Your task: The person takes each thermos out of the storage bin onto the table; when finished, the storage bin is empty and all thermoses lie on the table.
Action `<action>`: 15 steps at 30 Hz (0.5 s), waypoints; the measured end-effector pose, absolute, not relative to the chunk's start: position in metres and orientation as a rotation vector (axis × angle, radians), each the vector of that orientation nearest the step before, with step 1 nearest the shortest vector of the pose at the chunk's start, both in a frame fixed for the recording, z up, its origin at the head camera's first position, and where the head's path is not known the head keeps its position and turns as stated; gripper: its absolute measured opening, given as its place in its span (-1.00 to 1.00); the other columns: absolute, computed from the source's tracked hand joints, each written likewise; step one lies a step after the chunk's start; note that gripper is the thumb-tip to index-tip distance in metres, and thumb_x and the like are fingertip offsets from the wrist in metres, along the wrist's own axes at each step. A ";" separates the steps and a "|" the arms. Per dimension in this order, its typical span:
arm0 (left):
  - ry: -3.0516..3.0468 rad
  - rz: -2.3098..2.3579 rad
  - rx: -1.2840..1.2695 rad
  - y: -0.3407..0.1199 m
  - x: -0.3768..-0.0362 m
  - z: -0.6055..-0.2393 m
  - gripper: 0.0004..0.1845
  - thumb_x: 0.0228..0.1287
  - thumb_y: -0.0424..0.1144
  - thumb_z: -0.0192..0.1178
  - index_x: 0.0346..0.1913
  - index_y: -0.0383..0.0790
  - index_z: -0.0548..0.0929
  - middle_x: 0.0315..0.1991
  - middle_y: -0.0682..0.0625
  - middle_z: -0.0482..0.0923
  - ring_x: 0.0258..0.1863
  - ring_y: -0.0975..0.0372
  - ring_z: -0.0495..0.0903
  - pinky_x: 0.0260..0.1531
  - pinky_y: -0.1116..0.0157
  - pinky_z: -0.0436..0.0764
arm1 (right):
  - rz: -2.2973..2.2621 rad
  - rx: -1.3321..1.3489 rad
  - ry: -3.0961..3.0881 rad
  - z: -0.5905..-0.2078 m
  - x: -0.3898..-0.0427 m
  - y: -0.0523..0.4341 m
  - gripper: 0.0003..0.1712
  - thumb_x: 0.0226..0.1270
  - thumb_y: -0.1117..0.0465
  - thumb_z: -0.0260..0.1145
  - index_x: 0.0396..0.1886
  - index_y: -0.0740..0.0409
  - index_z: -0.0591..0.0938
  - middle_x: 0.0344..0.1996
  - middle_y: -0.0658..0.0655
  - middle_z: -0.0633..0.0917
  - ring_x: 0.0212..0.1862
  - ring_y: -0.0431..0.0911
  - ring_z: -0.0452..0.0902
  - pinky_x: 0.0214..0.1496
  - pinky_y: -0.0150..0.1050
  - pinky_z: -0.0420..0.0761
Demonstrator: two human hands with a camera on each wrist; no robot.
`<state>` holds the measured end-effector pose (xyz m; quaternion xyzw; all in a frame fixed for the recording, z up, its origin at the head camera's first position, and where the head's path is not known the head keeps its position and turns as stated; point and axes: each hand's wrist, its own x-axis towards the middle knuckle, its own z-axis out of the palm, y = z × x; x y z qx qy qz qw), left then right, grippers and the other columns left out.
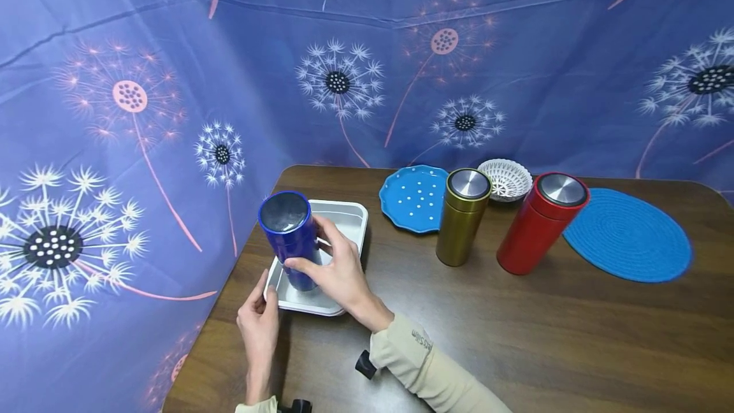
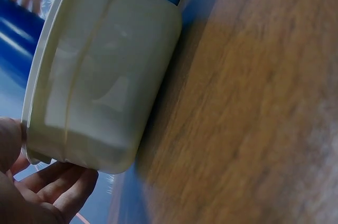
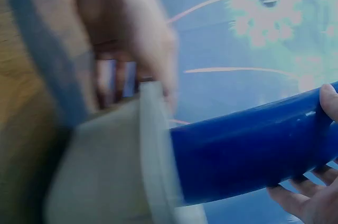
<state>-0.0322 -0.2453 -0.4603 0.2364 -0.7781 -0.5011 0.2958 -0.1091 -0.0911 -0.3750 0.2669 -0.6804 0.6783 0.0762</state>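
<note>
A blue flask (image 1: 287, 238) with a steel lid stands tilted in a white tray (image 1: 344, 218) at the table's left side. My right hand (image 1: 332, 269) grips the flask around its body from the right. My left hand (image 1: 260, 317) pinches the tray's near-left corner, thumb on the rim. In the left wrist view the tray (image 2: 100, 86) fills the frame, with my left hand (image 2: 42, 192) under its edge and the blue flask (image 2: 16, 34) behind it. In the right wrist view the flask (image 3: 248, 150) leans over the tray rim (image 3: 153, 160), and fingers of my right hand (image 3: 311, 203) wrap it.
A gold flask (image 1: 461, 215) and a red flask (image 1: 539, 222) stand mid-table. Behind them lie a blue dotted plate (image 1: 414, 197) and a white basket (image 1: 504, 178). A blue woven mat (image 1: 627, 233) lies at right. A blue dandelion curtain surrounds the brown table (image 1: 516, 336).
</note>
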 end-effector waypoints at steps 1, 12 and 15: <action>-2.072 -1.332 0.632 -0.245 -0.032 -0.460 -0.61 0.33 -0.41 0.09 0.20 -0.26 0.61 -0.07 -0.29 0.65 -0.50 0.57 0.49 -0.48 0.62 0.43 | 2.037 0.785 -2.024 -0.369 -0.109 -0.088 -0.21 -0.03 0.22 0.59 0.26 0.11 0.50 0.05 0.12 0.66 0.06 -0.07 0.60 0.02 -0.17 0.61; -2.074 -1.362 0.636 -0.245 -0.031 -0.458 -0.61 0.35 -0.40 0.06 0.21 -0.26 0.59 0.11 -0.26 0.55 -0.23 0.61 0.54 -0.31 0.68 0.46 | 2.016 0.632 -1.839 -0.326 -0.115 -0.038 -0.16 -0.04 0.32 0.58 0.30 0.15 0.45 0.08 0.16 0.63 0.08 -0.04 0.61 0.04 -0.17 0.61; -2.082 -1.376 0.631 -0.242 -0.030 -0.452 -0.60 0.36 -0.41 0.04 0.22 -0.29 0.57 0.13 -0.27 0.52 -0.14 0.56 0.52 -0.26 0.68 0.45 | 1.984 0.562 -1.833 -0.325 -0.119 -0.025 -0.17 -0.04 0.33 0.58 0.29 0.16 0.46 0.07 0.17 0.62 0.08 -0.02 0.60 0.07 -0.13 0.59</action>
